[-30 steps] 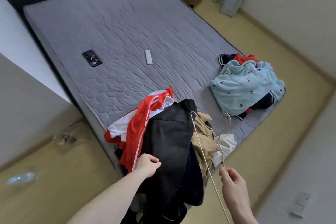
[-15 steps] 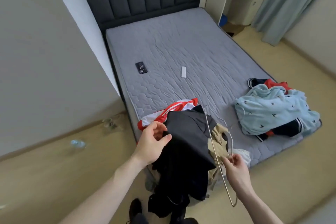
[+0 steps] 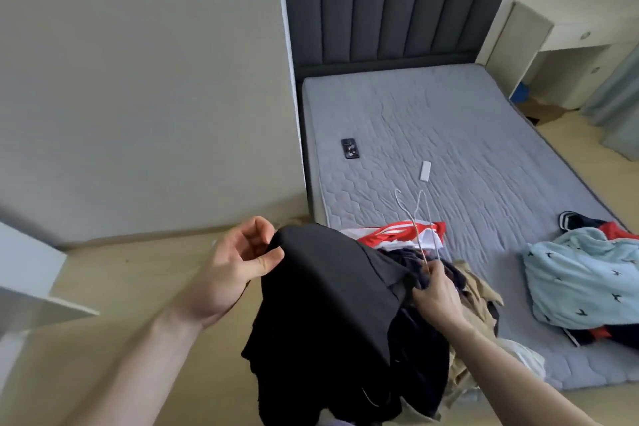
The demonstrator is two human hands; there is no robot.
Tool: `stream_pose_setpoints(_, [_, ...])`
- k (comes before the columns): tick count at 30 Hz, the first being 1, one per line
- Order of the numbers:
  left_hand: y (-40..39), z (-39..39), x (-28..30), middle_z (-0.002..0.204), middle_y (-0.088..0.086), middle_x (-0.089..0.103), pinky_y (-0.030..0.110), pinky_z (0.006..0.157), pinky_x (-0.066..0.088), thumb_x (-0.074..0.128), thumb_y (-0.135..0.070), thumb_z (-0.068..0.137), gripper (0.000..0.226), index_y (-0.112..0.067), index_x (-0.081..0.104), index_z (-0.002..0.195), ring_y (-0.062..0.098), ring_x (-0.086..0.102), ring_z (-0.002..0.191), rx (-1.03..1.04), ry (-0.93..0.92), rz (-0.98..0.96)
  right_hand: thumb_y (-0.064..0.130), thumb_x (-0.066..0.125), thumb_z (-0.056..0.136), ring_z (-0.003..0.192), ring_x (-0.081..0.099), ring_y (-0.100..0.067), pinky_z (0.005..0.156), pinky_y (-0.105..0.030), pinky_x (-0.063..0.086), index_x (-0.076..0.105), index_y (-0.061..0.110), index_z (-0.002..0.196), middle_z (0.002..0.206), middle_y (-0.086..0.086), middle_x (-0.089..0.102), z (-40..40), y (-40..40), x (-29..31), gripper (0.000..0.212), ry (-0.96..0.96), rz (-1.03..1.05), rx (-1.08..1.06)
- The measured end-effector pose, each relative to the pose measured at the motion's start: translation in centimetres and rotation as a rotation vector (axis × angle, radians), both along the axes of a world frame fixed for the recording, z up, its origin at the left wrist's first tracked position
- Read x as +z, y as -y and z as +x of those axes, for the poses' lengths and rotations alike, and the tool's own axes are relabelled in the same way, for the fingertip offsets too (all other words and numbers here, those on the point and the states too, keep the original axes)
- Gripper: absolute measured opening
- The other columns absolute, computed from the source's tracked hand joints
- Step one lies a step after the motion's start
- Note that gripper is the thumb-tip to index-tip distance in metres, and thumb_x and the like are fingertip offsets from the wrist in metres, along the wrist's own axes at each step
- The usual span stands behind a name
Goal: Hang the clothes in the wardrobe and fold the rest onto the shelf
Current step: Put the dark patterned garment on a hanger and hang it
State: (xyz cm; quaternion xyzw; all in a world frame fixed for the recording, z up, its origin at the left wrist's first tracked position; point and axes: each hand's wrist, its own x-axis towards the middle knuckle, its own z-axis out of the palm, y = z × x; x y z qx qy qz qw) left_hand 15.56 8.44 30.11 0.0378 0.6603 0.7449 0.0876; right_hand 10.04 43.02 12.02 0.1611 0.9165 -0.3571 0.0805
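The left hand (image 3: pixel 231 266) pinched the upper edge of a black garment (image 3: pixel 332 315) between thumb and forefinger, off the bed's (image 3: pixel 466 135) foot corner, over the floor (image 3: pixel 131 287). The garment spread from that hand across to the right hand (image 3: pixel 436 294) and hung down below both. The right hand was clenched on the garment's other edge and on the necks of two wire hangers (image 3: pixel 420 218), whose hooks stood up above the bed's foot end. A tan garment (image 3: pixel 479 290) lay just beside the right hand, at the bed's foot edge. A red-and-white garment (image 3: pixel 401 232) lay on the bed behind the black one. A light blue garment (image 3: pixel 581 280) was heaped on the bed's far foot corner, well apart from both hands. A phone (image 3: pixel 350 148) and a white remote (image 3: pixel 425 170) lay mid-bed.
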Motion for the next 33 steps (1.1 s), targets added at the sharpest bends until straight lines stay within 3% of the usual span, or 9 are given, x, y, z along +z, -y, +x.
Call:
stream_pose_setpoints(2, [4.0, 1.3, 0.4, 0.083, -0.004, 0.050, 0.017, 0.070, 0.047, 0.068, -0.006, 0.088, 0.023, -0.020, 0.050, 0.084, 0.011, 0.053, 0.077, 0.045, 0.018, 0.028, 0.008, 0.062, 0.086, 0.076, 0.056, -0.024, 0.068, -0.040, 0.041, 0.052, 0.010, 0.085, 0.075, -0.001, 0.062, -0.4, 3.1, -0.1, 0.011, 0.007, -0.018, 0.082])
stream_pose_setpoints(4, [8.5, 2.6, 0.3, 0.083, -0.004, 0.051, 0.016, 0.072, 0.048, 0.068, -0.007, 0.088, 0.023, -0.021, 0.051, 0.083, 0.011, 0.053, 0.078, 0.120, 0.025, -0.009, 0.003, 0.057, 0.084, 0.072, 0.056, -0.026, 0.067, -0.043, 0.042, 0.048, 0.009, 0.075, 0.067, -0.002, 0.059, -0.4, 6.4, 0.2, 0.014, -0.003, -0.052, 0.143])
stream_pose_setpoints(7, [16.0, 5.1, -1.4, 0.077, -0.009, 0.051, 0.013, 0.069, 0.043, 0.069, 0.000, 0.092, 0.032, -0.025, 0.054, 0.079, 0.008, 0.049, 0.074, 0.303, 0.026, -0.297, 0.001, 0.057, 0.084, 0.065, 0.045, -0.019, 0.061, -0.039, 0.037, 0.040, 0.011, 0.070, 0.062, 0.001, 0.050, 0.0, 12.6, 2.2, 0.024, -0.087, -0.163, 0.204])
stream_pose_setpoints(10, [23.1, 8.4, -4.9, 0.071, -0.006, 0.051, 0.025, 0.063, 0.036, 0.068, 0.000, 0.092, 0.025, -0.018, 0.055, 0.082, 0.014, 0.044, 0.068, 0.447, 0.149, -0.598, 0.000, 0.059, 0.086, 0.060, 0.033, -0.012, 0.056, -0.035, 0.030, 0.034, 0.019, 0.070, 0.060, 0.006, 0.036, 0.3, 19.8, 6.0, 0.035, -0.186, -0.316, 0.258])
stream_pose_setpoints(15, [31.3, 14.6, -10.1, 0.085, 0.000, 0.067, 0.030, 0.063, 0.045, 0.065, -0.007, 0.092, 0.016, -0.020, 0.058, 0.087, 0.019, 0.062, 0.074, 0.553, 0.398, -0.848, -0.001, 0.057, 0.087, 0.051, 0.027, -0.008, 0.044, -0.021, 0.025, 0.031, 0.024, 0.070, 0.056, 0.011, 0.030, 1.1, 30.6, 13.1, 0.041, -0.221, -0.598, 0.436])
stream_pose_setpoints(19, [34.5, 17.7, -11.0, 0.096, -0.003, 0.068, 0.037, 0.080, 0.054, 0.063, -0.009, 0.087, 0.015, -0.024, 0.060, 0.090, 0.018, 0.066, 0.089, 0.567, 0.441, -0.967, 0.002, 0.057, 0.087, 0.049, 0.026, -0.011, 0.039, -0.022, 0.022, 0.030, 0.028, 0.068, 0.058, 0.007, 0.028, 3.1, 37.8, 16.1, 0.042, -0.126, -0.750, 0.577])
stream_pose_setpoints(24, [33.2, 19.5, -8.2, 0.121, -0.029, 0.045, 0.012, 0.091, 0.036, 0.065, -0.026, 0.079, 0.036, -0.047, 0.053, 0.107, -0.010, 0.047, 0.113, 0.502, 0.236, -0.889, 0.007, 0.058, 0.086, 0.053, 0.027, -0.010, 0.044, -0.023, 0.022, 0.031, 0.029, 0.067, 0.059, 0.007, 0.029, 5.9, 45.2, 18.0, 0.040, -0.070, -0.731, 0.694])
stream_pose_setpoints(29, [29.5, 19.2, -5.0, 0.130, -0.041, 0.049, -0.005, 0.085, 0.037, 0.081, -0.061, 0.068, 0.079, -0.067, 0.032, 0.130, -0.019, 0.046, 0.122, 0.405, 0.062, -0.702, 0.017, 0.061, 0.081, 0.053, 0.029, -0.009, 0.043, -0.021, 0.024, 0.032, 0.028, 0.064, 0.058, 0.010, 0.030, 8.3, 51.0, 20.0, 0.036, -0.017, -0.703, 0.891])
stream_pose_setpoints(33, [29.2, 18.3, -4.3, 0.103, -0.024, 0.070, 0.022, 0.086, 0.054, 0.070, -0.050, 0.078, 0.033, -0.050, 0.056, 0.108, -0.003, 0.066, 0.098, 0.606, 0.025, -0.570, 0.021, 0.063, 0.078, 0.052, 0.030, -0.007, 0.042, -0.017, 0.027, 0.032, 0.028, 0.065, 0.058, 0.010, 0.031, 9.8, 54.1, 21.2, 0.035, 0.018, -0.768, 0.957])
